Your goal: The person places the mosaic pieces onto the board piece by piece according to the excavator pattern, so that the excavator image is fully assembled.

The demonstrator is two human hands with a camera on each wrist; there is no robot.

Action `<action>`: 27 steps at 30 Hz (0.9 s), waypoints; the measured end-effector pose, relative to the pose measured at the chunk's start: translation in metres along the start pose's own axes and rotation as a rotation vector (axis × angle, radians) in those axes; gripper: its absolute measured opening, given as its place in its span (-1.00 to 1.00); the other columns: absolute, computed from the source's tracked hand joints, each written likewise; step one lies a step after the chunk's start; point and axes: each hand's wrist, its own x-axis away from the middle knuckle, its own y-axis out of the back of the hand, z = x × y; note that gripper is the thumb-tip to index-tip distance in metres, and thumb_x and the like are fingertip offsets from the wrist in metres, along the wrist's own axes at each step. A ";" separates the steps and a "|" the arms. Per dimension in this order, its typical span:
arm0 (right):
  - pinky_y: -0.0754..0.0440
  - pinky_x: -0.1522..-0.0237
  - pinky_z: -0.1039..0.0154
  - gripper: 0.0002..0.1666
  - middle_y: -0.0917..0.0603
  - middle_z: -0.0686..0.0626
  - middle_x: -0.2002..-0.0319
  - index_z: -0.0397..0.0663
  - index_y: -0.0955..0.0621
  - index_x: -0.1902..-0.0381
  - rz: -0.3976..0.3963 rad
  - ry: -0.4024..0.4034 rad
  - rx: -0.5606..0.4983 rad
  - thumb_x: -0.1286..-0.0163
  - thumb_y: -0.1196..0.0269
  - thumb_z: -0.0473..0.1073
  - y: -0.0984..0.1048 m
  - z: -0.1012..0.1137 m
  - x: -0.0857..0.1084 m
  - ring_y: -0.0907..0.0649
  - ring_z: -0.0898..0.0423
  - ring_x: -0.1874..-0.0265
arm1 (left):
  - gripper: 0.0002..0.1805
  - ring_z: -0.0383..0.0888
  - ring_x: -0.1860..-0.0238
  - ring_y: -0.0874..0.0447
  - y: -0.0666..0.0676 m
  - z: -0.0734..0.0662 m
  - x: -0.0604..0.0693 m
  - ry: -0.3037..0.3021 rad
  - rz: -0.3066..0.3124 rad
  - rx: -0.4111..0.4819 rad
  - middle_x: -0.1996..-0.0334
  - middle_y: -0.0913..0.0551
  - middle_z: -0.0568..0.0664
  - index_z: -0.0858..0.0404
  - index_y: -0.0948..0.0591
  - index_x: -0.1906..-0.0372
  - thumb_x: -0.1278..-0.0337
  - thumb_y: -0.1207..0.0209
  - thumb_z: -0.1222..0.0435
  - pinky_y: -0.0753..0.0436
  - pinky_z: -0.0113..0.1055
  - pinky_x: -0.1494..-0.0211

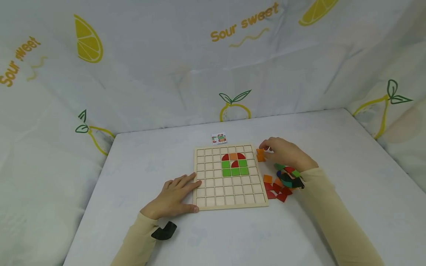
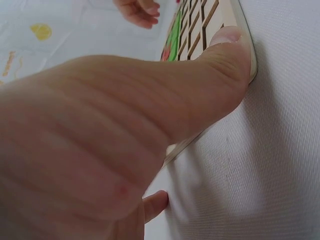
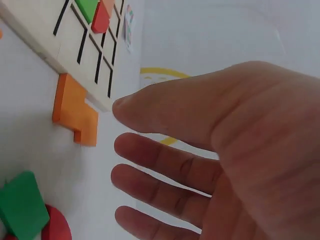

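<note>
A square wooden grid board [image 1: 210, 192] lies on the table, with green, red and orange tiles set in its upper middle cells. My left hand [image 1: 173, 197] rests at the board's left side with fingers spread; in the left wrist view the thumb [image 2: 220, 65] touches the board's corner. Beside the right edge of the board, two orange tiles [image 3: 75, 107] lie against each other. My right hand [image 1: 287, 153] is just next to them. The right wrist view shows its fingers [image 3: 150, 155] loosely bent, apart from the tiles and holding nothing.
Loose red tiles [image 1: 283, 194] and other colours lie right of the board, partly hidden by the right wrist's black strap [image 1: 291, 181]. A small printed pattern card [image 1: 218, 138] is behind the board. White printed fabric [image 1: 149, 92] walls the table's back and sides.
</note>
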 end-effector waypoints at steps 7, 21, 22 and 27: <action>-0.64 0.19 0.09 -0.78 -0.69 -0.15 0.14 -0.15 -0.63 0.06 0.182 -0.098 0.025 -0.42 -0.26 -0.15 0.008 -0.014 0.009 -0.60 0.03 0.27 | -0.09 0.18 -0.60 -0.06 0.000 0.001 0.000 0.006 -0.005 -0.010 -0.64 -0.08 -0.01 0.00 -0.29 -0.55 -0.13 -0.34 -0.14 -0.18 0.31 -0.44; -0.64 0.10 0.07 -0.52 -0.64 -0.17 0.11 -0.21 -0.52 -0.14 0.196 -0.154 -0.031 -0.38 -0.33 -0.08 -0.001 -0.024 0.002 -0.58 -0.02 0.19 | -0.09 0.19 -0.60 -0.06 0.001 0.000 0.001 0.008 -0.003 0.008 -0.64 -0.07 0.00 0.00 -0.29 -0.55 -0.13 -0.34 -0.15 -0.15 0.32 -0.46; -0.66 0.09 0.05 -0.54 -0.64 -0.18 0.08 -0.21 -0.53 -0.16 0.159 -0.134 -0.022 -0.40 -0.30 -0.09 -0.002 -0.026 0.001 -0.58 -0.02 0.19 | -0.09 0.20 -0.60 -0.06 0.001 0.000 0.001 0.007 -0.002 0.009 -0.64 -0.07 0.00 0.00 -0.29 -0.55 -0.14 -0.33 -0.15 -0.15 0.32 -0.46; -0.68 0.06 0.03 -0.67 -0.62 -0.18 0.06 -0.17 -0.64 -0.09 0.079 -0.065 -0.020 -0.41 -0.23 -0.21 -0.006 -0.030 -0.004 -0.56 -0.05 0.13 | -0.09 0.20 -0.60 -0.05 0.001 0.000 0.000 0.003 0.002 0.013 -0.64 -0.07 0.00 0.00 -0.29 -0.56 -0.14 -0.33 -0.16 -0.16 0.31 -0.45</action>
